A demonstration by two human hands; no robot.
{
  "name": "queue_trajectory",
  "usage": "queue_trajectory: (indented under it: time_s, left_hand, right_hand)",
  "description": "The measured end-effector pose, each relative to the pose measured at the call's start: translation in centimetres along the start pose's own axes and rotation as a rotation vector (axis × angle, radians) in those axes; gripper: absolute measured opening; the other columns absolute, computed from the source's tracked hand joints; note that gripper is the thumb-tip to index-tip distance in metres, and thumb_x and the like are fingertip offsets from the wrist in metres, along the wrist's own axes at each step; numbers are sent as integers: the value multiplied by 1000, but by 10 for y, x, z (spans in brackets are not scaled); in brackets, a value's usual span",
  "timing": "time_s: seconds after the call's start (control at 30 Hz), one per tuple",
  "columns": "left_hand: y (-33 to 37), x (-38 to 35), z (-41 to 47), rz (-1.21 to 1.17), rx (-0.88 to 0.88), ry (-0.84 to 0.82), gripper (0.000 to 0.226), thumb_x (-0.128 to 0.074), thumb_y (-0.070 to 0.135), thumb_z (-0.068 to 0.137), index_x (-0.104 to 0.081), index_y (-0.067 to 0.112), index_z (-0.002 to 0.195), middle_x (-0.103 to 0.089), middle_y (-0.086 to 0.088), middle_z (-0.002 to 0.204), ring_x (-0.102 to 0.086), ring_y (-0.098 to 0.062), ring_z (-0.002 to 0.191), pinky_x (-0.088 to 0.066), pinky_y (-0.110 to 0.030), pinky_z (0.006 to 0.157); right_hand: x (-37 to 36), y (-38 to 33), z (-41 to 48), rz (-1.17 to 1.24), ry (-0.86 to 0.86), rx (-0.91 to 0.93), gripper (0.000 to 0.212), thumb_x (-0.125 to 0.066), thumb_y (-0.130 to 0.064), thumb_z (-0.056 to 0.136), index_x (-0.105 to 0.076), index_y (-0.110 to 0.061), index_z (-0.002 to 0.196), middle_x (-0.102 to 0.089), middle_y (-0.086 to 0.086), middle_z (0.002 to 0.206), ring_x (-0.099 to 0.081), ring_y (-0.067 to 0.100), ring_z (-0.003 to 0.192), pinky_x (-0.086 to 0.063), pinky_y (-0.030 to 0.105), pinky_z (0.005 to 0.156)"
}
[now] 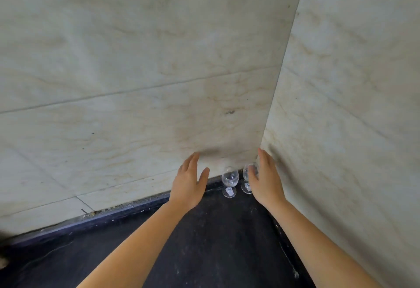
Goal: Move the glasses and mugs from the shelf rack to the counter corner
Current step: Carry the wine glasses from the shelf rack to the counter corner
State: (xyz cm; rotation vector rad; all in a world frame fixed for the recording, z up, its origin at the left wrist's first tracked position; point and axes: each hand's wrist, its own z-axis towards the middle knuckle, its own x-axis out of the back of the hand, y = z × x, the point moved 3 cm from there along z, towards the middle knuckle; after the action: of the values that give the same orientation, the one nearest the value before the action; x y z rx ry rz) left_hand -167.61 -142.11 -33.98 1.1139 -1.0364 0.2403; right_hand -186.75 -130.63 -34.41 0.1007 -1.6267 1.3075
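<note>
Two clear stemmed glasses stand upright in the far corner of the dark counter (pixel 204 242). The left glass (pixel 230 180) stands free, with a white label on its foot. The right glass (pixel 247 174) is partly hidden behind my right hand (pixel 264 178), whose straight fingers lie beside its bowl; I cannot tell whether they touch. My left hand (pixel 189 183) hovers to the left of the glasses with its fingers straight and holds nothing. No mugs or shelf rack are in view.
Pale marble-patterned walls (pixel 159 83) meet in a corner right behind the glasses and close off the back and the right side. The dark counter stretches toward me and to the left.
</note>
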Motion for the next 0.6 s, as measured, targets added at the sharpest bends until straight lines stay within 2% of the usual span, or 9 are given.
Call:
queue_trajectory:
  time_s: [0.2,0.3,0.43,0.6]
  left_hand:
    - [21,184,-64,416,-66,352,63,-27,51,103,-23,18,157,-19,-6,166,-13,-26,153,-14,-46,123]
    - [16,272,-129,608,-5,518,62,-26,51,105,-24,17,156,-17,-11,165,-12,-31,153,-13,-52,122]
    - [-11,354,-260,791,175,663,63,-33,48,103,-27,14,155,-18,-16,165,-14,-36,152,-14,-56,120]
    - [-42,391,-453,920,539,726,64,-39,47,101,-32,12,154,-21,-19,163,-17,-38,151,-20,-60,118]
  right_hand:
    - [59,-155,-10,-152,100,413,63,-33,-44,105,-16,-15,158,-5,15,166,-10,29,153,-20,44,121]
    - [61,-236,-27,-187,155,651,65,-32,-48,104,-19,-13,158,-5,21,165,-11,37,152,-17,49,121]
    - [16,-337,-85,-45,99,947,66,-35,-49,103,-19,-14,157,-5,23,164,-15,42,150,-20,54,120]
    - [-66,-430,-225,128,-165,1240,71,-35,-53,101,-13,-18,159,2,19,166,-6,37,152,-14,53,121]
